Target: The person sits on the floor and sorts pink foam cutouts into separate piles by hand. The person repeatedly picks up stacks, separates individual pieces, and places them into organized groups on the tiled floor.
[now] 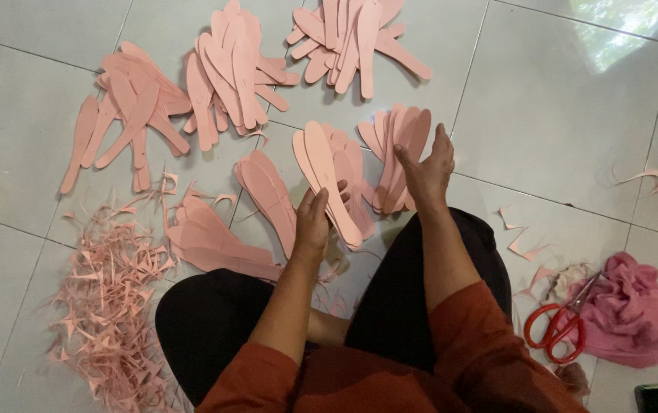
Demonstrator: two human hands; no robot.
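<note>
Left hand (312, 222) is gripping a stack of pink sole-shaped cutouts (327, 180) at its lower end, fingers closed around it, holding it tilted above the white tile floor (558, 130). Right hand (427, 170) is hovering open, fingers spread, just beside another pink pile (394, 153), holding nothing. More pink piles are lying beyond; pink scraps (107, 306) at left, red scissors (557, 329) and pink cloth (631, 313) at right.

Sole-shaped cutouts (329, 180) in piles on floor (558, 115) ahead of knees, more piles (241, 69) further out. Left hand (311, 223) and right hand (427, 170) at nearest piles. Trimmings heap (107, 306) far left; scissors (562, 325) right, touching crumpled cloth (631, 310).
</note>
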